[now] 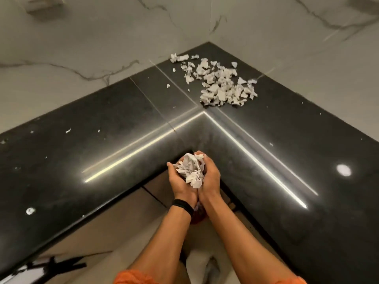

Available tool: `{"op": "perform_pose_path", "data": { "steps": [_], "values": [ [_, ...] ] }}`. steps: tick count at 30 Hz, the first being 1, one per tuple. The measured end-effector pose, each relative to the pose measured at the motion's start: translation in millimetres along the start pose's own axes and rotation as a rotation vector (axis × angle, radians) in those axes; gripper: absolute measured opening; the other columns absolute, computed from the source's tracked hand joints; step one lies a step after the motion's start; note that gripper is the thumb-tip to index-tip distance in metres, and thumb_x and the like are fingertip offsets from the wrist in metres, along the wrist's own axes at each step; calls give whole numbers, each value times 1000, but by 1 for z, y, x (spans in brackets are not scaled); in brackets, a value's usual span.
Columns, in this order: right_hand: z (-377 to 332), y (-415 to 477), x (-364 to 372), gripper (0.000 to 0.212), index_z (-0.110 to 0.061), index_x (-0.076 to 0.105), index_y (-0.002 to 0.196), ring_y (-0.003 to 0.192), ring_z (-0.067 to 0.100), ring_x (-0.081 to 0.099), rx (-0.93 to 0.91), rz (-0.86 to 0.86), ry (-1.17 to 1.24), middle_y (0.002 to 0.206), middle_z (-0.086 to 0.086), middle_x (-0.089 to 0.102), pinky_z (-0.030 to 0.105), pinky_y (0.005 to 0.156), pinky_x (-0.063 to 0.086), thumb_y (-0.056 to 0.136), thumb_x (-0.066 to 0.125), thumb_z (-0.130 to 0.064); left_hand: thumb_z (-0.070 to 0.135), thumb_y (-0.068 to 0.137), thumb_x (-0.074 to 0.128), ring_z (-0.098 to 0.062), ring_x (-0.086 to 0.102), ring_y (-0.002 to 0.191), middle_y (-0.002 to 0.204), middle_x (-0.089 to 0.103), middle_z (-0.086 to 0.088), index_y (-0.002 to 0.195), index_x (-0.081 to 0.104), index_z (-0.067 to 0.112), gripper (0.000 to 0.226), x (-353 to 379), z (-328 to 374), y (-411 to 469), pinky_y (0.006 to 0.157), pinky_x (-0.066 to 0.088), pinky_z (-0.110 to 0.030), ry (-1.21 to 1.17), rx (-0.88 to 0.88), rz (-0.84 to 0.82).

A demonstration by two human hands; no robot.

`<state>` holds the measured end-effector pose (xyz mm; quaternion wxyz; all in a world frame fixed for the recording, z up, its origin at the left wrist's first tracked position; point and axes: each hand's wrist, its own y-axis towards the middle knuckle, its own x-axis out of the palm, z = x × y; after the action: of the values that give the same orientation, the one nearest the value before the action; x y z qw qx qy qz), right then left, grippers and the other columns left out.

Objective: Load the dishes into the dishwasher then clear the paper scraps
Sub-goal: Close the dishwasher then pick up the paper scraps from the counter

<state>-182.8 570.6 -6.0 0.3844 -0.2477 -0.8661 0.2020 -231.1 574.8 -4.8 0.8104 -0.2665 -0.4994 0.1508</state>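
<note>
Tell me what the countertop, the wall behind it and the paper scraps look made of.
Countertop: polished black stone, perhaps granite or quartz; it mirrors light strips sharply and shows seams.
Wall: pale marble-look slab or tile, grey veins, soft sheen.
Scraps: thin white paper, ragged torn edges; the wad that left hand and right hand cup creases likewise.

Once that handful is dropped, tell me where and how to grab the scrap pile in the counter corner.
Probably scoop the scrap pile at its two flanks, left hand and right hand cupped, coming from its near edge: it is loose torn bits lying flat on the counter, and walls close the far side.
</note>
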Motion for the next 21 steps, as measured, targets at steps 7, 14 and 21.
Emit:
{"op": "perform_pose_path", "data": {
  "steps": [7, 14, 21],
  "values": [
    [70, -10, -72, 47, -5, 74, 113, 119, 40, 63, 110, 103, -35, 123, 22, 69, 57, 109, 45, 74, 76, -30, 50, 102, 35, -36, 67, 104, 116, 66, -21, 117, 63, 6, 54, -97, -24, -4, 93, 54, -44, 57, -86, 186],
    [162, 37, -140, 36, 0, 72, 116, 109, 34, 69, 321, 338, 8, 119, 21, 71, 49, 104, 51, 91, 66, -25, 37, 97, 48, -38, 58, 126, 134, 62, -23, 135, 59, 0, 55, -209, -65, 61, 113, 42, -49, 130, -243, 399],
    [220, 103, -194, 47, 2, 48, 145, 114, 28, 63, 351, 334, -118, 139, 16, 57, 35, 110, 46, 109, 32, -24, 35, 102, 47, -26, 68, 101, 112, 72, -10, 134, 62, 14, 41, -281, -106, 137, 88, 56, -36, 153, -233, 480]
  ]
}}
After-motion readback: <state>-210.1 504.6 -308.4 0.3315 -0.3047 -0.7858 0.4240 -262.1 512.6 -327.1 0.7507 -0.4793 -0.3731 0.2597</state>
